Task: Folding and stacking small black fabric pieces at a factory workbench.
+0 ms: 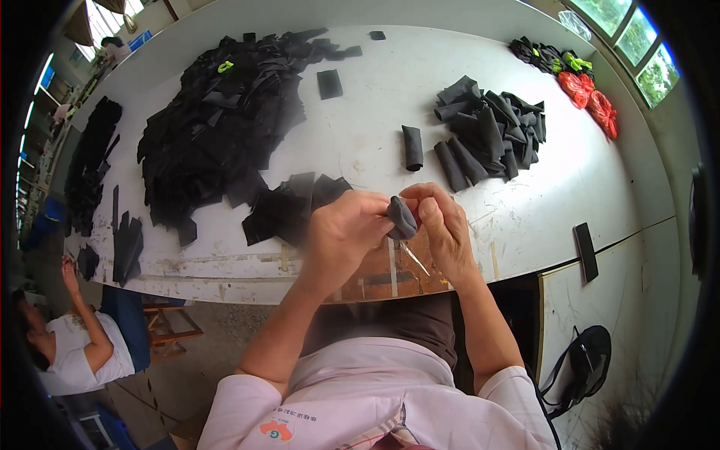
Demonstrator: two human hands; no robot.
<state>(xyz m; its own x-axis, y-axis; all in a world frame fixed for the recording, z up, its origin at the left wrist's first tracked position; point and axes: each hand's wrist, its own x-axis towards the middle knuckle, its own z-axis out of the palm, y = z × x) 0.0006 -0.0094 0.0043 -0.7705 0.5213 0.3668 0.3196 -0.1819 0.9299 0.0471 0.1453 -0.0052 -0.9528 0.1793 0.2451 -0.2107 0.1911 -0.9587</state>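
Above the table's near edge, both hands hold a small dark grey fabric tube [403,217] with its rounded end facing me. My left hand [346,229] pinches it from the left, fingers closed. My right hand [444,225] grips its right side, thumb and fingers bent around it. A thin pointed metal tool [415,259] sticks out below the tube; its other end is hidden, and I cannot tell which hand has it. Beyond my right hand lie a single fabric tube [412,148] and a heap of similar tubes [491,131]. Flat black fabric pieces [289,206] lie beside my left hand.
A large pile of black fabric pieces [217,120] covers the table's left side. Red plastic bags [589,97] lie at the far right. A dark flat rectangular object [585,252] is near the right edge, above a black bag [589,364]. Another person [82,337] sits at left.
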